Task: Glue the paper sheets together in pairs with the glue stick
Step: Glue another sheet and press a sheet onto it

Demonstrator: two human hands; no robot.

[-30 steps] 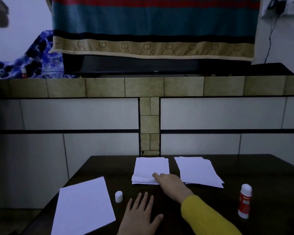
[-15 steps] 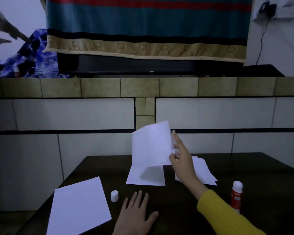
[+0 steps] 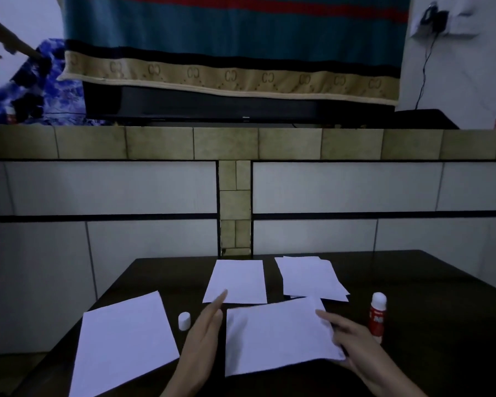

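Lowered from mid-air, right hand (image 3: 352,345) fingers pinch sheet (image 3: 275,336); left hand (image 3: 201,342) flat, fingers extended

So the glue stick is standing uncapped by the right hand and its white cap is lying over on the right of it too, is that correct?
Not quite. The head view shows the cap left of the left hand, beside the big sheet. The glue stick does stand uncapped by the right hand.
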